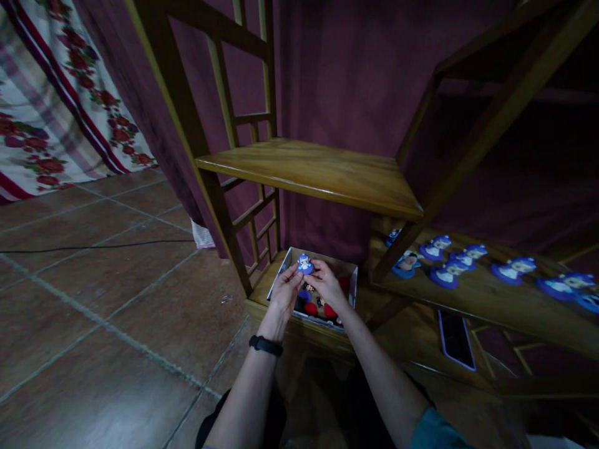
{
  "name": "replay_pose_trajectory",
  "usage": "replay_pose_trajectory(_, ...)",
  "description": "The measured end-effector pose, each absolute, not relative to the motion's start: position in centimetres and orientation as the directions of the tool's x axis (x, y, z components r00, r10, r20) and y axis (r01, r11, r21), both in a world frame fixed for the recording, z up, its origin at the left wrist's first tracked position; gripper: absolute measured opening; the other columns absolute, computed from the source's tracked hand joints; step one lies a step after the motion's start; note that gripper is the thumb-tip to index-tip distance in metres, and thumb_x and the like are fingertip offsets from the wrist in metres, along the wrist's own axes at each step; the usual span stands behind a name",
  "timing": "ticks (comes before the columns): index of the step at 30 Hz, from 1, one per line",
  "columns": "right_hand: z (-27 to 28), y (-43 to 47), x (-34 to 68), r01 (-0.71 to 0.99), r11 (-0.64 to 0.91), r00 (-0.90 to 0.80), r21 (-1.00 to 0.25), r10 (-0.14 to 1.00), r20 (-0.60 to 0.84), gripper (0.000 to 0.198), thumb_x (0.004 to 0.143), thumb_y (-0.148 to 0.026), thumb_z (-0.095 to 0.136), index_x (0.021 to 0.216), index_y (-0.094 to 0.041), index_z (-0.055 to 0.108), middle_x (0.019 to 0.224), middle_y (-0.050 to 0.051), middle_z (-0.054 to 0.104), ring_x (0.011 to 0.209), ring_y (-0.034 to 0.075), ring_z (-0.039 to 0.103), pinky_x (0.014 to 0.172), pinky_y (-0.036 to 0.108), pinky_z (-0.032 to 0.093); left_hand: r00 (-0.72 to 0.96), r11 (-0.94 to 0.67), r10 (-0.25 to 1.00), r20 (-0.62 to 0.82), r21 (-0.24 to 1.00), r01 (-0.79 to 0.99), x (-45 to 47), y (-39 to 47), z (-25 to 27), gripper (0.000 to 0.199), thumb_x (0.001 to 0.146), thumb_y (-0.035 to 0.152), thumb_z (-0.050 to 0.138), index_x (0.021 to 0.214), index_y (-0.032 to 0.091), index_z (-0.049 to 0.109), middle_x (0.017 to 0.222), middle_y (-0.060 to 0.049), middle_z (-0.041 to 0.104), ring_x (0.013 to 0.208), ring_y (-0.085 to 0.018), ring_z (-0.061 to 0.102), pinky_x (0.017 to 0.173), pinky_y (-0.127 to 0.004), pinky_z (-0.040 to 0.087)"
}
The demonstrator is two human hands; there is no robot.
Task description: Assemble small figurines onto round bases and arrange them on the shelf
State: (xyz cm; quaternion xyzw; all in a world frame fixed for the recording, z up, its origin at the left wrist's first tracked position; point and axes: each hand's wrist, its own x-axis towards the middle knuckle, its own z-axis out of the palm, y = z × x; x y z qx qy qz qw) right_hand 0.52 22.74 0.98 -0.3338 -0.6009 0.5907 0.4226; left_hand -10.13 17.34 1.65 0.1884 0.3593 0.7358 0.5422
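Note:
Between the fingertips of both hands is a small blue-and-white figurine (pixel 304 264) on a round purple-blue base. My left hand (pixel 285 292) grips its left side, and a dark band circles that wrist. My right hand (pixel 327 285) pinches it from the right. Both hands are over an open cardboard box (pixel 352 299) standing on the low shelf. Inside the box lie more figurines (pixel 321 301) with dark hair and several red round pieces (pixel 311 308), partly hidden by my hands.
Several similar blue figurines (pixel 449 273) stand on the wooden shelf (pixel 472 293) at right. A phone (pixel 456 338) lies on the level below. Above the box juts a wooden shelf board (pixel 309 168). Left are the tiled floor (pixel 116 299) and a black cable (pixel 98 246).

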Motion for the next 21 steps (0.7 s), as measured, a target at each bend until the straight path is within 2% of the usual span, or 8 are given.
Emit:
replay_pose_trajectory(8, 0.7, 22.9, 0.6, -0.047, 0.151, -0.372, -0.987, 0.915, 0.157, 0.034, 0.07, -0.032, 0.062, 0.102, -0.022, 0.055, 0.091, 0.001, 0.063, 0.083, 0.015, 0.059, 0.076, 0.029, 0.048, -0.281, -0.143, 0.954, -0.105, 0.664, -0.734, -10.5, 17.4, 1.8, 0.03, 0.071, 0.009, 0.065, 0.101, 0.01, 0.065, 0.094, -0.01, 0.069, 0.087, -0.016, 0.063, 0.087, -0.03, 0.046)
replay_pose_trajectory(17, 0.6, 22.2, 0.0, -0.106, 0.101, -0.342, -0.989, 0.93, 0.131, 0.034, 0.068, -0.035, 0.064, 0.097, -0.022, 0.052, 0.084, -0.001, 0.062, 0.073, 0.014, 0.058, 0.068, 0.027, 0.046, -0.262, -0.125, 0.956, -0.133, 0.622, -0.773, -10.8, 17.4, 1.5, 0.027, 0.076, 0.01, 0.059, 0.103, 0.009, 0.062, 0.09, -0.011, 0.068, 0.08, -0.015, 0.064, 0.079, -0.029, 0.05)
replay_pose_trajectory(21, 0.8, 21.7, -0.2, -0.071, 0.091, -0.321, -0.993, 0.941, 0.109, 0.033, 0.069, -0.036, 0.064, 0.096, -0.022, 0.051, 0.08, -0.001, 0.062, 0.071, 0.015, 0.059, 0.065, 0.027, 0.046, -0.244, -0.112, 0.958, -0.15, 0.589, -0.8, -11.2, 17.5, 1.2, 0.026, 0.078, 0.012, 0.056, 0.104, 0.01, 0.061, 0.088, -0.01, 0.068, 0.076, -0.015, 0.064, 0.077, -0.03, 0.05)
